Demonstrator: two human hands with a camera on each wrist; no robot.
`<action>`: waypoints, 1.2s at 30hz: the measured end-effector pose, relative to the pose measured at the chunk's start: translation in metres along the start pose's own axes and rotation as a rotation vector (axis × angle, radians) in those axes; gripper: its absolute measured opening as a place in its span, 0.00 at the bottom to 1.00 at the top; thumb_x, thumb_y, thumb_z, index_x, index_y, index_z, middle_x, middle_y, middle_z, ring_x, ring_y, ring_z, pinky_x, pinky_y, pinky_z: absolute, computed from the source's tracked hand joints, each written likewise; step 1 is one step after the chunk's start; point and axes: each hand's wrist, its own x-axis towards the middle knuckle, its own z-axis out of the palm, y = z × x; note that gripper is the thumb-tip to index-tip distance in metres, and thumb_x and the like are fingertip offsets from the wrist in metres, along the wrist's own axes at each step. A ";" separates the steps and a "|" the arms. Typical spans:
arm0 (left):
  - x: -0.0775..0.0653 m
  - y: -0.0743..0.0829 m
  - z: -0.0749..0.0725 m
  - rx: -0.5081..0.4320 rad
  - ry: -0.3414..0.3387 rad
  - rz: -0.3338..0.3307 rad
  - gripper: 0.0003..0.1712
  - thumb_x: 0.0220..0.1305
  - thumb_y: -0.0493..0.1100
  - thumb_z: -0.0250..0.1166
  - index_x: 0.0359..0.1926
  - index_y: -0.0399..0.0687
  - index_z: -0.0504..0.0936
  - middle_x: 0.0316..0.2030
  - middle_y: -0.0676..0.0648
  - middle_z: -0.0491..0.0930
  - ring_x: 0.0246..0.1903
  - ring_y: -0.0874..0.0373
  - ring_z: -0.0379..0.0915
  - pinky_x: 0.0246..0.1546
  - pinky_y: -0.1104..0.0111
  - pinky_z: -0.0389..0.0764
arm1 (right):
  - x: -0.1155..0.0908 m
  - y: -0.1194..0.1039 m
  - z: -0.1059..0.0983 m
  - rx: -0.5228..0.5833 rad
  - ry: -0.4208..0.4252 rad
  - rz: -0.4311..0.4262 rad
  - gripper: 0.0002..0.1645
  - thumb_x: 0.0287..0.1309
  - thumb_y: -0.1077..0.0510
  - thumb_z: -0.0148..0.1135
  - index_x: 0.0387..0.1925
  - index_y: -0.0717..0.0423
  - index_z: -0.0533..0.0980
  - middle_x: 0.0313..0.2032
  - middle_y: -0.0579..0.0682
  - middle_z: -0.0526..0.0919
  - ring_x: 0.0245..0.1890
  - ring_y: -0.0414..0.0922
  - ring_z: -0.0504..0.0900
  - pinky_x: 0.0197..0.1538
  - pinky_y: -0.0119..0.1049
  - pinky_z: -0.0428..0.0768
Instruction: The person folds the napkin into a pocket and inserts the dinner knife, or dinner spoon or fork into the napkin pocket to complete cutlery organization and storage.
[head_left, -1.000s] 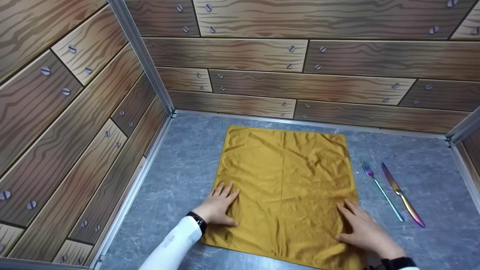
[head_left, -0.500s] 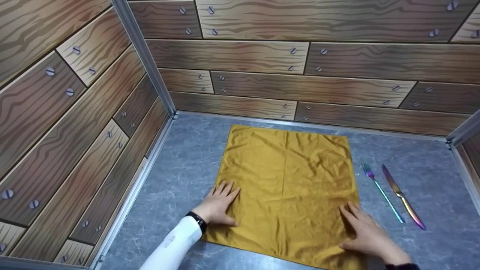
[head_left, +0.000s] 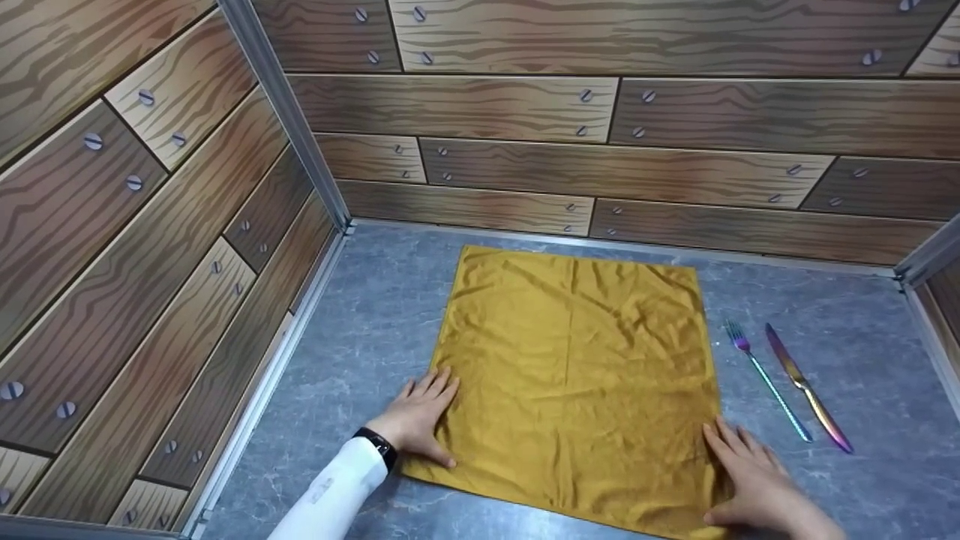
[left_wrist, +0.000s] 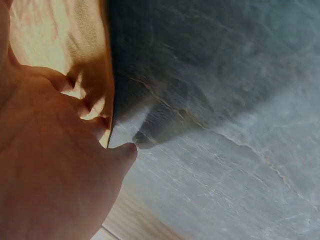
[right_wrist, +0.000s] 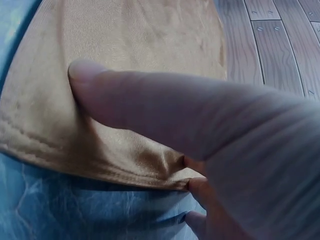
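A mustard-yellow satin cloth [head_left: 577, 360] lies spread out on the grey marbled table, slightly creased. At its left edge my left hand [head_left: 416, 420] rests with fingers extended and thumb apart, touching the border. The left wrist view shows that hand's fingers [left_wrist: 57, 80] along the cloth's side, with one finger over the bare table. On the opposite edge my right hand [head_left: 754, 476] touches the near right part of the cloth. In the right wrist view its straight thumb [right_wrist: 145, 100] lies on the fabric, while the other fingers are at the hem, partly hidden.
To the right of the cloth lie an iridescent fork [head_left: 769, 382] and an iridescent table knife [head_left: 808, 390], side by side. Wood-plank patterned walls [head_left: 480, 109] with metal edging enclose the table at the back and both sides.
Both hands have slid outward, the left to the left and the right to the right, from upon the cloth to its edges. The fork and knife have stayed in place.
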 end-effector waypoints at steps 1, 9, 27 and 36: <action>0.000 0.000 0.000 0.004 -0.001 0.001 0.77 0.27 0.77 0.69 0.72 0.46 0.44 0.72 0.41 0.37 0.69 0.43 0.33 0.64 0.44 0.44 | 0.000 0.001 0.000 0.004 -0.002 -0.002 0.78 0.14 0.33 0.77 0.69 0.61 0.53 0.69 0.64 0.46 0.65 0.68 0.41 0.57 0.70 0.42; 0.001 0.000 0.002 0.031 -0.004 -0.004 0.77 0.26 0.77 0.69 0.72 0.46 0.44 0.72 0.41 0.38 0.69 0.42 0.33 0.63 0.43 0.44 | -0.003 0.001 0.002 -0.014 0.004 0.000 0.78 0.13 0.33 0.77 0.69 0.61 0.53 0.69 0.65 0.47 0.65 0.68 0.43 0.57 0.70 0.43; 0.051 0.000 -0.022 -0.045 0.048 -0.041 0.69 0.38 0.74 0.67 0.73 0.48 0.43 0.71 0.39 0.37 0.69 0.44 0.33 0.66 0.50 0.46 | 0.071 -0.012 -0.028 -0.046 0.144 -0.045 0.58 0.53 0.34 0.59 0.70 0.65 0.46 0.69 0.67 0.43 0.66 0.67 0.44 0.62 0.65 0.46; 0.058 0.000 -0.018 -0.076 -0.001 -0.070 0.70 0.37 0.74 0.67 0.73 0.48 0.43 0.71 0.39 0.37 0.69 0.43 0.31 0.65 0.48 0.47 | 0.086 -0.006 -0.028 -0.033 0.055 0.009 0.60 0.51 0.34 0.61 0.67 0.73 0.48 0.67 0.71 0.43 0.65 0.69 0.43 0.62 0.64 0.48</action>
